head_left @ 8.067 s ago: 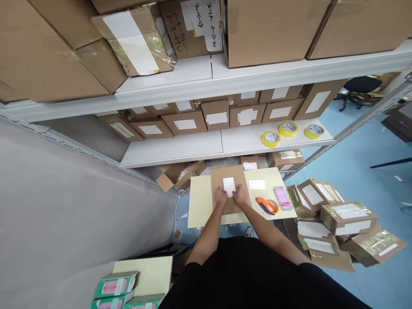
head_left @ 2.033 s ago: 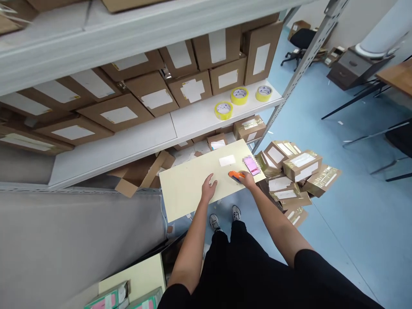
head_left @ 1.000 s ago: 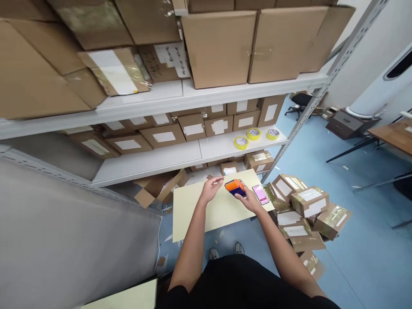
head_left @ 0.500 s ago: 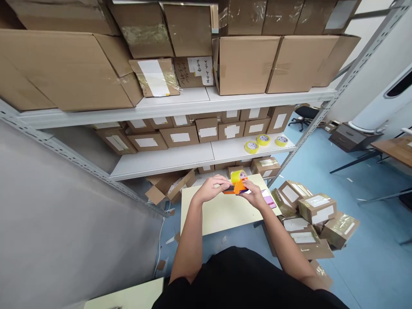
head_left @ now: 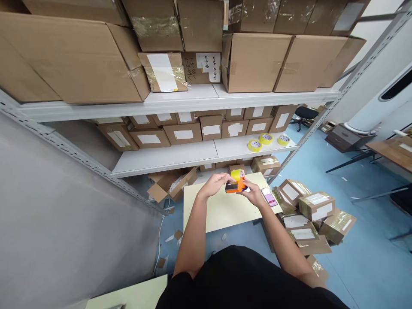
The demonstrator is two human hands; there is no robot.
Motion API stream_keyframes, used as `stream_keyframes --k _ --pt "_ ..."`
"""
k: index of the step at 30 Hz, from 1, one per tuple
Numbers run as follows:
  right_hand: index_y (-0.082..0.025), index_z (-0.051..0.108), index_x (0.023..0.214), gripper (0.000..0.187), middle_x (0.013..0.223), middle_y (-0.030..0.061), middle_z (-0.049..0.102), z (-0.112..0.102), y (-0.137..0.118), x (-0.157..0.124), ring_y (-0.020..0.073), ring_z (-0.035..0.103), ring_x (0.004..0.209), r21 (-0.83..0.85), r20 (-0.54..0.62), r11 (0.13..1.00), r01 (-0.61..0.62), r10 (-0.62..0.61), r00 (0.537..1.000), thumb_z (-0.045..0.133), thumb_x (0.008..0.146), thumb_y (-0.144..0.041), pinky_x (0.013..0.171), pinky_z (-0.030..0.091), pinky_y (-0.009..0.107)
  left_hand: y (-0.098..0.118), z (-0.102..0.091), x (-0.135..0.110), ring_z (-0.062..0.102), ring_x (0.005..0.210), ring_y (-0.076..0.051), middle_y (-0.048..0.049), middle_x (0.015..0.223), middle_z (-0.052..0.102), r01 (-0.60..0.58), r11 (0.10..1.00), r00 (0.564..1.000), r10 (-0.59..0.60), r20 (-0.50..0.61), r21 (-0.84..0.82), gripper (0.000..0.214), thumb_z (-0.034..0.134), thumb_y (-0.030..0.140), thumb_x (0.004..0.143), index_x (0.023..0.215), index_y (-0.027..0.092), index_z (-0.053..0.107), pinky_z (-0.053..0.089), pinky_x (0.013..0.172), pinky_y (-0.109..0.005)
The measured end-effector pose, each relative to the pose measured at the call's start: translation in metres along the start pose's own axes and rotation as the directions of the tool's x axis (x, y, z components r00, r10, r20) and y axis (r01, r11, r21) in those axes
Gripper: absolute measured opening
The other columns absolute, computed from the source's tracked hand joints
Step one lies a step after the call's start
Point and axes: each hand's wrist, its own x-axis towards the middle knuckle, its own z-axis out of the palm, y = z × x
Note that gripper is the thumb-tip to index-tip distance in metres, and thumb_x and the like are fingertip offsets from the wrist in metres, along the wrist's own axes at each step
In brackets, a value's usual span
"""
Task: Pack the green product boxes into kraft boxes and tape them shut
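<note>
An orange tape dispenser (head_left: 237, 187) is hovering above the table (head_left: 209, 214), right grip (head_left: 255, 195) clasping it, half-open left grip (head_left: 215, 186) touching its left end. A phone (head_left: 269, 197) is lying by the right edge, cartons (head_left: 317, 204) crowding beyond, floor (head_left: 236, 234) showing nearer.

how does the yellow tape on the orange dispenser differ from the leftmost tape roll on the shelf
The dispenser's tape is up in the air with the orange dispenser, held in the right hand; the shelf roll rests on the white shelf, untouched.
The dispenser's tape stands on edge, its outer band showing most; the shelf roll lies flat, its ring facing up.
Both are yellow.
</note>
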Motion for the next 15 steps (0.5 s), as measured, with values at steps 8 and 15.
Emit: stream_keyframes --k 8,15 --pt "-0.023 0.077 0.088 0.03 0.096 0.0068 0.077 0.004 0.007 -0.013 0.0289 0.07 0.101 -0.044 0.02 0.999 -0.017 0.018 1.0 0.081 0.086 -0.053 0.107 0.052 0.048 -0.011 -0.016 -0.003 0.071 0.09 -0.021 -0.008 0.099 0.079 0.021 0.994 0.999 -0.026 0.046 0.103 0.039 0.071 0.056 0.09 0.102 0.022 0.086 0.055 0.081 -0.03" --pt "-0.022 0.076 0.107 0.037 0.104 0.0092 0.076 -0.006 0.026 -0.001 0.0275 0.07 0.097 -0.009 0.026 0.993 -0.119 0.119 0.993 0.077 0.088 -0.054 0.088 0.059 0.04 -0.005 0.009 0.02 0.068 0.091 -0.022 -0.0057 0.092 0.077 0.021 0.928 0.985 0.044 -0.166 0.373 0.031 0.058 0.039 0.1 0.099 0.025 0.085 0.052 0.085 -0.032"
